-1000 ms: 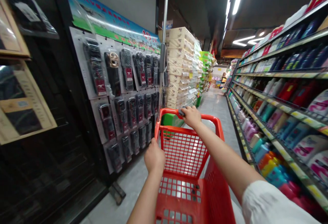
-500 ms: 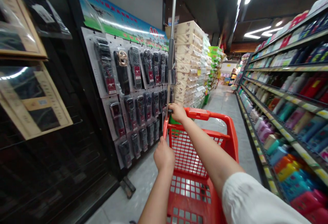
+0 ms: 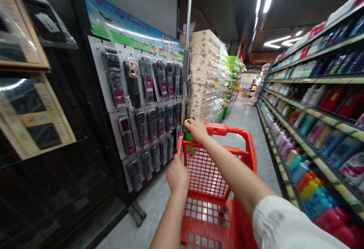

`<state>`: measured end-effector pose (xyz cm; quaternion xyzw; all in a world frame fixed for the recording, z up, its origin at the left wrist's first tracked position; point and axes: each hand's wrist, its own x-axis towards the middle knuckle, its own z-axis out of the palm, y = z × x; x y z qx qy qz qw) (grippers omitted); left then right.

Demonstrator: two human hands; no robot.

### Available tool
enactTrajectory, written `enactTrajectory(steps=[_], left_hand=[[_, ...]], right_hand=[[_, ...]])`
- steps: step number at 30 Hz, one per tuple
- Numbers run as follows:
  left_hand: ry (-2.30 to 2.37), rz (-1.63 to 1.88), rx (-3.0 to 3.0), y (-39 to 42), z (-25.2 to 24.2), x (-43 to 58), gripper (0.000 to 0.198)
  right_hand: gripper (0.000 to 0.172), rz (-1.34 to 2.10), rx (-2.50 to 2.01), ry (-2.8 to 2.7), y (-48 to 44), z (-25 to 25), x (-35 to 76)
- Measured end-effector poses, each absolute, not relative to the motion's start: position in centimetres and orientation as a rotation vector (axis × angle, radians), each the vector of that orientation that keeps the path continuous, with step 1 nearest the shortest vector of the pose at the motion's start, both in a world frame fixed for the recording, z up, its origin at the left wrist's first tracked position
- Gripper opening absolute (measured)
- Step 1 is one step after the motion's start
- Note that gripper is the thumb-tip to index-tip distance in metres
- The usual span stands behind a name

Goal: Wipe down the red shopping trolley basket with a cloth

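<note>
A red plastic shopping cart stands in front of me, with a grid basket and a curved handlebar. My left hand is closed round its left side rim. Reaching across the basket, my right hand is at the far left corner, by the foot of an upright metal pole with a grey joint. Its fingers are bent over a small dark thing with a yellow-green edge beside the pole; what this is stays unclear.
On the left a rack of packaged belts and boxed goods stand close by. Stacked cartons rise beyond the pole. Shelves of bottles line the right side. Grey tiled floor runs down the aisle between.
The view has shifted slightly, so the cart and both hands sit a little further left and lower. My right hand's fingers have moved a bit on the dark thing by the pole.
</note>
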<state>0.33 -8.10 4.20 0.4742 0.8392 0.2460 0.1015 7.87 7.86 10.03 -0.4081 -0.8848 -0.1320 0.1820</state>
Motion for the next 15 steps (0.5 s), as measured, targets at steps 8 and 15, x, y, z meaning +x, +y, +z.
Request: enactTrajectory(steps=[8,15], left_hand=[[2.462,0.727,1.420,-7.4,4.2,0.0,0.034],[2.445,0.725,1.407,-7.4,4.8,0.3,0.031]], right_hand=[[0.029,-0.653,-1.173,-2.776,7.8,12.9,11.4],[0.039,-0.666,-1.168,-2.688,6.6,11.3,20.4]])
